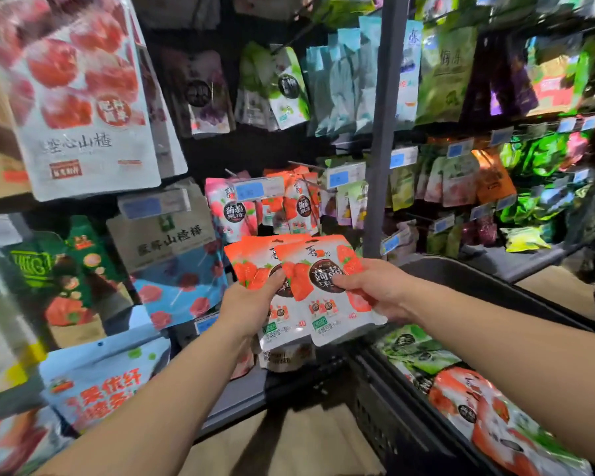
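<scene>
Head view. Grips with the left hand (251,304) a glossy red-and-white strawberry-print snack pouch (255,261), thumb pressed flat on the front, fingers hidden behind. Pinches with the right hand (375,290) a second strawberry-print pouch (320,255), thumb laid on the dark round label, fingers curled round the right edge. Holds both upright and chest-high in front of the dark store shelf (241,393), the second overlapping the right side of the first, touching. Just below them, more pale pouch edges (285,359); cannot tell whether held or resting on the shelf.

Behind and above, on pegs, a row of matching strawberry pouches (301,204) beside a pink fruit-print pouch (225,207) and a blue price tag (255,190). Far left and high, a large white pouch printed with red fruit slices (83,97); lower left, a blue pouch with dark red berries (182,286). Right of the hands, a grey upright shelf post (383,132).

Under the right forearm, a black plastic basket (378,424), holding a green leafy-print pouch (416,353) and another red-and-white strawberry pouch (478,407), lying flat and side by side.
</scene>
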